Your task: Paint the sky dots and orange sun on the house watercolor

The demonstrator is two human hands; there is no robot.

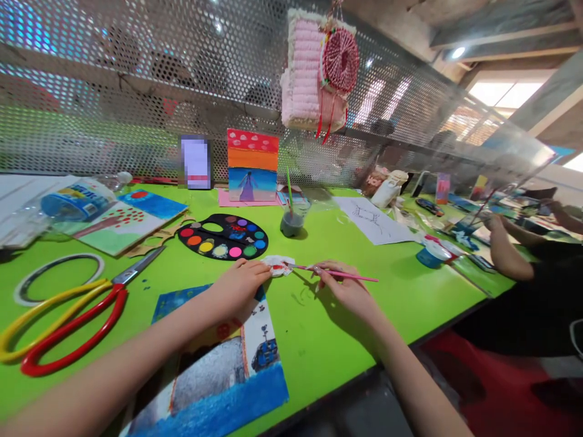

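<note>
My right hand (348,288) grips a pink-handled paintbrush (355,276) in its fingers. The brush tip touches a crumpled white tissue (281,271) that bears red stains. From the other side, my left hand (241,282) has its fingertips closed on the tissue's left edge. Under my left forearm lies a painting (218,370) with blue bands and a grey area, partly covered by the arm. A black palette (221,237) with round wells of several colours sits just beyond my left hand. Behind the tissue stands a clear cup (292,223) of dark water with a green stick in it.
Scissors (116,288) and a roll of white tape (59,279) lie at the left, near a tree painting (127,221) and a plastic bottle (77,200). A small sunset painting (252,167) leans on the mesh panel. Right of the cup is a sketch (376,221); another person's arm (507,249) rests farther right.
</note>
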